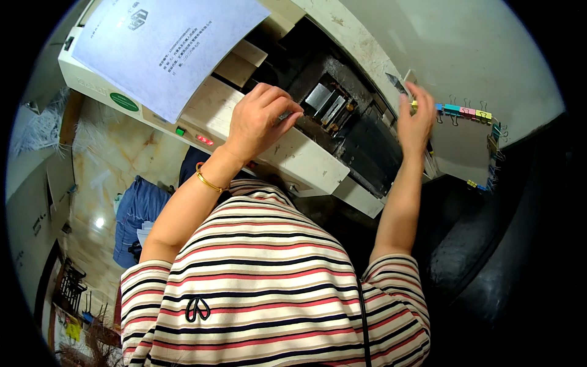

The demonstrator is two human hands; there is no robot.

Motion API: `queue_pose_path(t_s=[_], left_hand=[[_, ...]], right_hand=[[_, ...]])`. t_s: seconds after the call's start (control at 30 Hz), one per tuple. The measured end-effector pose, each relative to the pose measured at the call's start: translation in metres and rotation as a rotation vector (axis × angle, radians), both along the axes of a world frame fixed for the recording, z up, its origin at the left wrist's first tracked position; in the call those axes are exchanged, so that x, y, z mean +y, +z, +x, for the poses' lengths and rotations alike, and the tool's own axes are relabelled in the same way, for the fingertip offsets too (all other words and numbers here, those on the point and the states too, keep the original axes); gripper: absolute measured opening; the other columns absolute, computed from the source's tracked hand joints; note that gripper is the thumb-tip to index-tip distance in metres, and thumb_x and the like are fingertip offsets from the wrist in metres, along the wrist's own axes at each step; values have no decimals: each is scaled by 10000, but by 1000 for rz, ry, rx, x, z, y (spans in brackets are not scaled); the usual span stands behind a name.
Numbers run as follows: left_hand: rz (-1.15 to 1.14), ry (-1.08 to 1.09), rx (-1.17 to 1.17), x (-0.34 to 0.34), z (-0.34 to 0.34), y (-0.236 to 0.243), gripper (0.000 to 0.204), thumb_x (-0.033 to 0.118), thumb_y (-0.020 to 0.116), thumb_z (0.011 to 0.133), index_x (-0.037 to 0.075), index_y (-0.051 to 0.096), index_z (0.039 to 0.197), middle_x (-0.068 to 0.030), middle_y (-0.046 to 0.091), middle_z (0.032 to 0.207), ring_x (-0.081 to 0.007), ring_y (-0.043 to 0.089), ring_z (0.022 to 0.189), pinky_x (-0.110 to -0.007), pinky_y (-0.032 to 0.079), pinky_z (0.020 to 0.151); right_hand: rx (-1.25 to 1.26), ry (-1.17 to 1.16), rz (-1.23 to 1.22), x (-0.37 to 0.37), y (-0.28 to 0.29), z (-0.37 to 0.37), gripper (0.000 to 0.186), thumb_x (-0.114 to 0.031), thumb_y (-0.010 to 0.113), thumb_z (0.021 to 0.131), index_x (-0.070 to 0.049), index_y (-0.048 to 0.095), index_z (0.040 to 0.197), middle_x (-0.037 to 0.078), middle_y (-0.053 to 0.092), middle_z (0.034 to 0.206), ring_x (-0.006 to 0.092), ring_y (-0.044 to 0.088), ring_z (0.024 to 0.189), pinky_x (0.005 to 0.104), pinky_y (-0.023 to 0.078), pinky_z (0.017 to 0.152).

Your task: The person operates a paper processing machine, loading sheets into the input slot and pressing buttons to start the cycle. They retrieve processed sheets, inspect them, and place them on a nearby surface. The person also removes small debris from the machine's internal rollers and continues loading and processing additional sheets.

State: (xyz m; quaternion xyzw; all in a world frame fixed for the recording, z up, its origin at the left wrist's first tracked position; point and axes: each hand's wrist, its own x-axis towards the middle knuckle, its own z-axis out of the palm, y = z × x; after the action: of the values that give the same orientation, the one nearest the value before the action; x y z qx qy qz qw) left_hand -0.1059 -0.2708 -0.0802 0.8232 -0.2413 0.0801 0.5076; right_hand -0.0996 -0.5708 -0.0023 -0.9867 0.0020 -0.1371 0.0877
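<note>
Over the cream-coloured machine (306, 171), my left hand (263, 116) is closed in a pinch at the edge of the open dark bay, on something small that I cannot make out. A metal clamp mechanism (330, 104) sits in that bay, just right of the hand. My right hand (416, 119), slightly blurred, has its fingers round a pointed blade tool (392, 80) at the machine's right rim; its handle is mostly hidden. A printed paper sheet (140, 55) lies on the machine's left part, beside lit indicators and a green button (180, 131).
A board edged with coloured binder clips (465, 113) stands at the right by a pale surface (489, 49). A blue cloth bundle (134, 214) lies at the lower left on the marbled floor (95, 183). Shredded white paper (43, 122) and assorted items are at the far left.
</note>
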Motion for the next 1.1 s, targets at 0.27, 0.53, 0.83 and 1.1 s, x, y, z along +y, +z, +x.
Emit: queue_pose_path(t_s=[0.27,0.53,0.83,1.1], left_hand=[[-397,-284,744,-22,-23,24,153,177,639,894,34,685,924,-74,642,860,-190,535,833,-305,445,740],[-639,-404,1161,-18,-21,38,239,213,583,955,-2,677,1000,8,641,848,-32,501,736,-209,437,651],[-472,352,601,120,-18,59,266,141,535,973,40,537,726,-4,508,715,-74,462,681,-217,394,660],[-893,566,999,166,-22,8,472,216,607,938,-6,382,1288,-84,499,1122,-150,541,1002,-293,490,884]], right_hand=[[270,37,1017,114,-4,-66,145,-37,732,790,-26,713,933,62,652,900,149,622,820,256,502,717],[208,3,780,83,-24,-56,62,16,658,851,39,672,907,62,617,914,110,601,754,226,503,658],[279,-57,354,63,-99,-16,245,14,575,848,-47,670,1065,163,656,1057,340,630,975,361,495,849],[286,-214,872,157,-70,6,204,-189,613,934,12,640,965,81,687,894,135,617,802,258,482,761]])
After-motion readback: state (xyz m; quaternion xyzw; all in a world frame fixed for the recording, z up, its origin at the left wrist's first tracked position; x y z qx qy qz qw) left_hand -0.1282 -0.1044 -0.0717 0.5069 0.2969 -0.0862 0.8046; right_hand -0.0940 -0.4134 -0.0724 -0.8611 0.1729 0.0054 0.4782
